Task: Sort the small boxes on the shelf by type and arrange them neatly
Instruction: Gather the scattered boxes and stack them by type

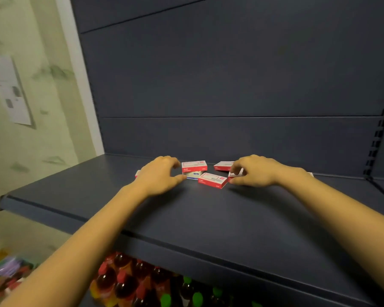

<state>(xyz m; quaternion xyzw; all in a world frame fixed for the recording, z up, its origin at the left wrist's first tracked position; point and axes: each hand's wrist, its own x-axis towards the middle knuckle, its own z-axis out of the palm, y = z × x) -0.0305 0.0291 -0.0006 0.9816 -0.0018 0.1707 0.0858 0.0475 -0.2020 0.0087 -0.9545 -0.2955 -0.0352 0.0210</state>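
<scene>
The small boxes lie mixed in a loose group on the dark shelf [208,218], which is probably why the hands reach to it from two sides; I judge that the sorting is only at its beginning. I take the front red box [212,180] as the landmark. Just behind it on the left, a tilted red box [194,166] leans on a blue-and-white box [193,175], so two types are mixed here. Behind it on the right lies a far red box [222,166]. Directly right of it is a fourth red box [235,174]. The right hand [256,171] has its thumb and curled fingers closed around the end of that box, probably to lift it away. Left of the landmark, the left hand [159,177] is spread like a claw, thumb and fingers apart, and it holds nothing. Its thumb tip is just beside the blue-and-white box; whether they touch I cannot tell
</scene>
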